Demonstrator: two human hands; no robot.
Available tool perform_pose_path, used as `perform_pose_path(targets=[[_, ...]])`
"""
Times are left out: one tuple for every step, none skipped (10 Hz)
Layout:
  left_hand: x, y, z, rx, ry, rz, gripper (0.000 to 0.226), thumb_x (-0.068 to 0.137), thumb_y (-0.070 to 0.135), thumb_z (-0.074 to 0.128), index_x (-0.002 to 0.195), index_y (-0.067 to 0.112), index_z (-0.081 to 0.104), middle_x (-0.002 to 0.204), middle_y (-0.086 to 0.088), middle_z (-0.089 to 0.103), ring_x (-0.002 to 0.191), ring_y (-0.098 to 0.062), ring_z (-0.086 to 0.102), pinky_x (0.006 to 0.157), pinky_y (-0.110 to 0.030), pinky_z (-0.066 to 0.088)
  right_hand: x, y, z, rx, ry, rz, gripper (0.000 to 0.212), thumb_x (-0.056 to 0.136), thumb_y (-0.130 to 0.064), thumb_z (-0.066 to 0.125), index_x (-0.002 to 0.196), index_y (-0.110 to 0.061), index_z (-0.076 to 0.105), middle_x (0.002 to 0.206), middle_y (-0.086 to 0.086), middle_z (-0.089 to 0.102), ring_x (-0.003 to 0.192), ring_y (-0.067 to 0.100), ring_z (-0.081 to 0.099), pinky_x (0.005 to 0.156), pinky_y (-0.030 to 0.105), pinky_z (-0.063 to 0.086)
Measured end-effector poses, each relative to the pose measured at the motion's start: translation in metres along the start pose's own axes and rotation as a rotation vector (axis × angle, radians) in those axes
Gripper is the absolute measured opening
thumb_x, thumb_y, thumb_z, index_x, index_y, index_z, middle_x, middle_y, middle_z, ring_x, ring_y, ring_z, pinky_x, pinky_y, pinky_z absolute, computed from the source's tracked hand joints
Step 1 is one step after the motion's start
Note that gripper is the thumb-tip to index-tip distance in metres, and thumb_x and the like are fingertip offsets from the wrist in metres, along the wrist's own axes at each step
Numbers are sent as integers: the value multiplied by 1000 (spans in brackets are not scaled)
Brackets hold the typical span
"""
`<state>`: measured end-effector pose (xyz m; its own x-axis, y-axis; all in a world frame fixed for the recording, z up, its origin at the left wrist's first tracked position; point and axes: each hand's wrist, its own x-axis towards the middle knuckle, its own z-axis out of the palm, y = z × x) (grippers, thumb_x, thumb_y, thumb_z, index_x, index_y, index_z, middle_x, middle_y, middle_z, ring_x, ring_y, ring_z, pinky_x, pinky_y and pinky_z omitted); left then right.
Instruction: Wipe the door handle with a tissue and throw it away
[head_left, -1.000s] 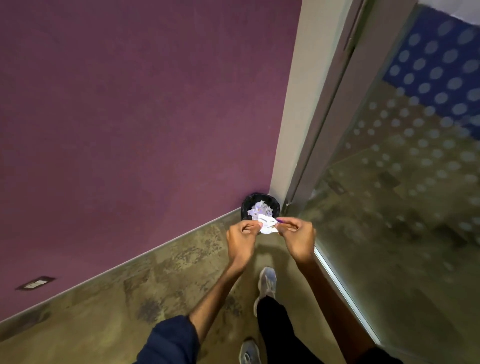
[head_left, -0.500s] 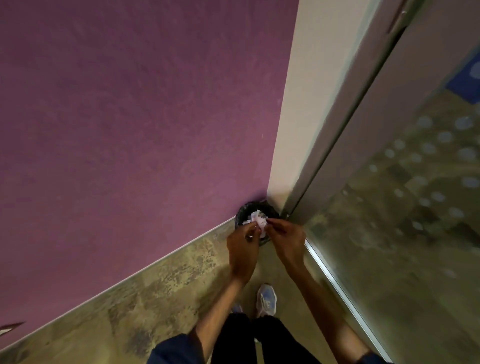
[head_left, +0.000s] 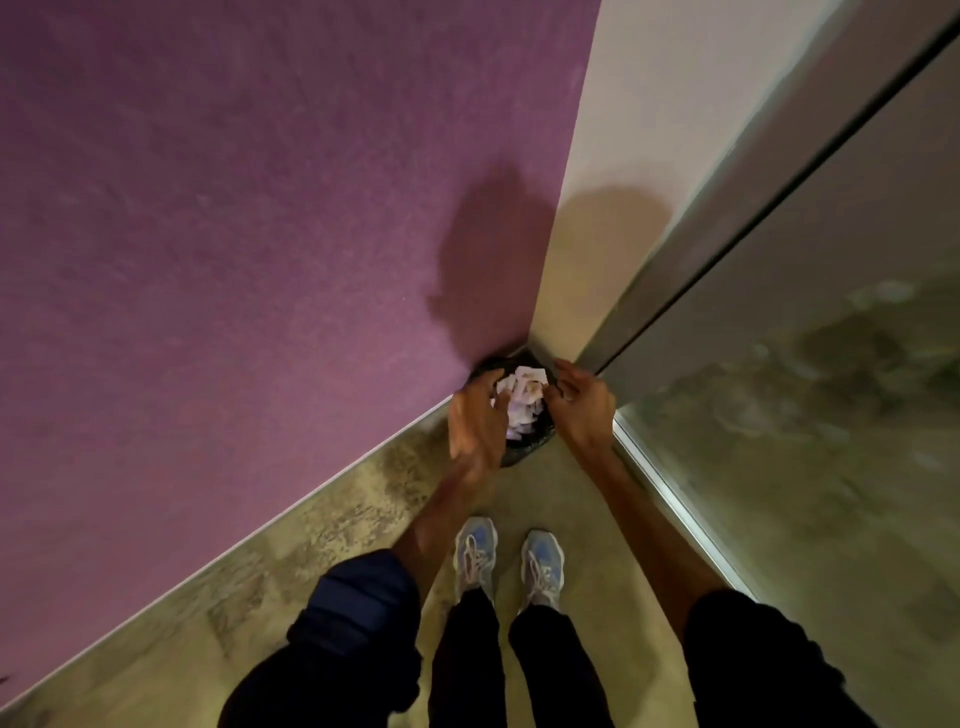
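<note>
Nearest the camera are dark sleeves, dark trousers and a pair of pale shoes (head_left: 506, 564) planted on the mottled floor (head_left: 311, 561). Both forearms reach away toward a small black bin (head_left: 524, 447) tucked in the far corner, where the purple wall (head_left: 234, 234) meets a cream wall strip (head_left: 613, 182) and a glass door panel (head_left: 810, 415) on the right.

The left hand (head_left: 475, 421) hangs over the bin's left rim, fingers loosely spread and curled down toward the paper; the right hand (head_left: 584, 402) hovers at the right rim, fingers loosely curled, holding nothing visible. White tissue (head_left: 522, 395) lies crumpled inside the bin between them. Whether the left fingertips pinch a piece or merely touch it, I cannot tell.

The throw-away looks all but done. The risk is that the bin seems heaped nearly to its rim, so a light scrap could cling to a fingertip and lift out, or slide over the edge onto the floor as the hands withdraw.

The door handle is out of view. The left hand covers part of the rim, motion blurs the tissue, and the wiped piece cannot be told from older scraps.
</note>
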<state>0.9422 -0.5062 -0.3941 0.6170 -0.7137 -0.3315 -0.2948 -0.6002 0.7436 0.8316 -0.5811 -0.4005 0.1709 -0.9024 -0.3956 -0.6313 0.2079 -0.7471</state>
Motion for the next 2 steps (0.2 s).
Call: perform_pose_path(targets=[[10,-12,4,87,-17,-6,36,100,13,58,135,6,63,133,-16,67,123,-31,63,104,-37,49,12,12,9,-68,-56,91,47,87,-16,60,134,-13,57,127,13,66,120,33,59,102,40,47],[6,-17,5,119,-17,35,61,99,46,40,140,5,57,142,-17,61,130,-32,58,108,-39,44,17,22,12,-100,-33,111,45,89,-20,59,134,-14,56,125,15,66,118,35,60,100,43,49]])
